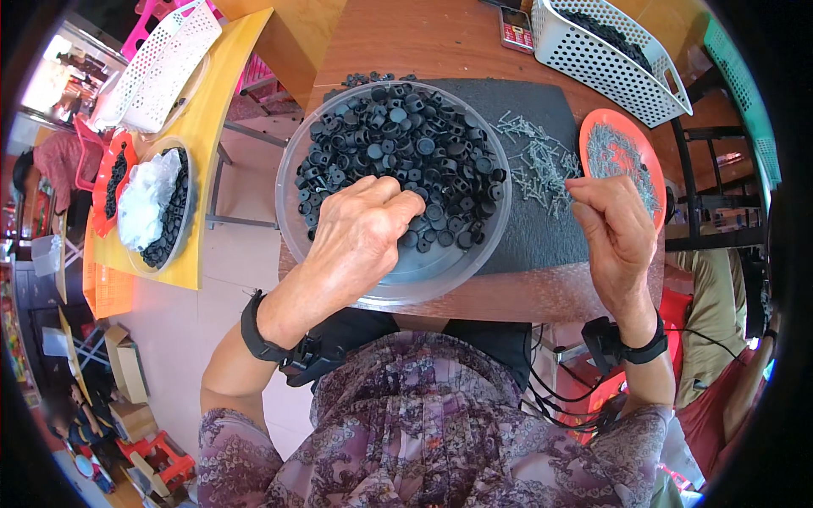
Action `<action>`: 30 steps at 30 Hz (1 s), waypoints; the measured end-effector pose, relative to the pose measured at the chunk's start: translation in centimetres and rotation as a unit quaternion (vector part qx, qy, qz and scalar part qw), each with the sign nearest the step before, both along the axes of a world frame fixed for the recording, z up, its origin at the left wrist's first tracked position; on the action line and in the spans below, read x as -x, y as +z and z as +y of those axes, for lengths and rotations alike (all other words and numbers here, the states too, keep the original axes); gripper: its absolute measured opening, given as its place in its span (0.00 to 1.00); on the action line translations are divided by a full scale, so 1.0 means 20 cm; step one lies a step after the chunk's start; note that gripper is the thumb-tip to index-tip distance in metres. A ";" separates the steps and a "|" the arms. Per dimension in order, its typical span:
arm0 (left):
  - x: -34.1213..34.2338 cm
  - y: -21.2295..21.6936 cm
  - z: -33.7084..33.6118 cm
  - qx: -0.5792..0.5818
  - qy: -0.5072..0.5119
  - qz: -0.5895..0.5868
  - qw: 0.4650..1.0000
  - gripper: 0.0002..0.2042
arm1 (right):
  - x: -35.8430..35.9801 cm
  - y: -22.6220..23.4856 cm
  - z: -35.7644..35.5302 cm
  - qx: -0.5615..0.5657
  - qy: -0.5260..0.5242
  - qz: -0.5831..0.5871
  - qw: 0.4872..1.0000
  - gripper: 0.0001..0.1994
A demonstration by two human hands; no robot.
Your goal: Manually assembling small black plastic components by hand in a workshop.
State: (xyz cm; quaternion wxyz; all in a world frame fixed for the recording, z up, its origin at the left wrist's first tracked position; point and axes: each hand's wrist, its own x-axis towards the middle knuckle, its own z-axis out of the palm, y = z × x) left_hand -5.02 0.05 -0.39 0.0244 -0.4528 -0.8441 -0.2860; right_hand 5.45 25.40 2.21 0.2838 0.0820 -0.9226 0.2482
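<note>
My left hand [360,233] is over the round clear plastic tub [288,212], its fingers closed and curled down at the small black plastic caps [398,127] heaped inside. What its fingertips hold, if anything, is hidden. At the right, my right hand [616,233] hovers by the grey mat's edge with thumb and fingers pinched together; anything between them is too small to make out. Close to it, loose thin metal pins [542,165] lie scattered on the dark mat [521,237]. More pins lie in an orange oval plate [590,127], partly behind that hand.
A white perforated basket [610,55] with black parts and a phone [517,30] sit at the table's back right. On a yellow table [216,93] to the left are another white basket [161,68], a red dish [103,186] and a tub [190,207] of black parts. Someone sits at right.
</note>
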 end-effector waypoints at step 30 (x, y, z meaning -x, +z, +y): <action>-0.18 0.11 -0.02 -0.097 0.011 0.035 0.995 0.12 | 0.01 -0.12 -0.47 0.280 0.094 -0.038 0.955 0.10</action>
